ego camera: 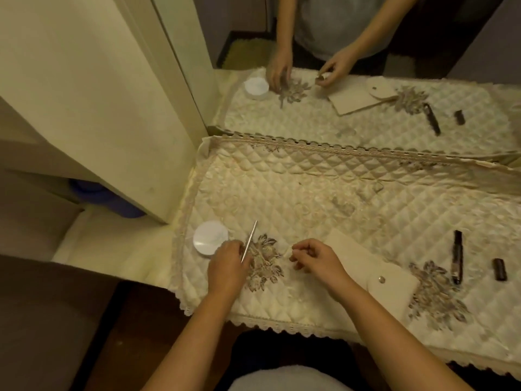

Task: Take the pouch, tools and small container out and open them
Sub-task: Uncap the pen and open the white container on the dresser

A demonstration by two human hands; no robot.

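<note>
Pouch — a flat cream one with a metal snap on its flap — lay on the quilted cream cloth at lower right of centre, just right of the right forearm. The left hand, left of centre in the lower half, pinched a thin silver tool whose free end slanted up and away toward the top of the frame. Just to the upper left of that hand sat the small round white container, lid on, touching or nearly touching the knuckles. The right hand was curled narrow beside the pouch's near corner, fingertips drawn together; whether it held anything could not be told from this side. Farther right, well apart from the hands, a dark slim tube and a short dark cap lay side by side on the cloth. A mirror across the top of the frame repeated the scene.
</note>
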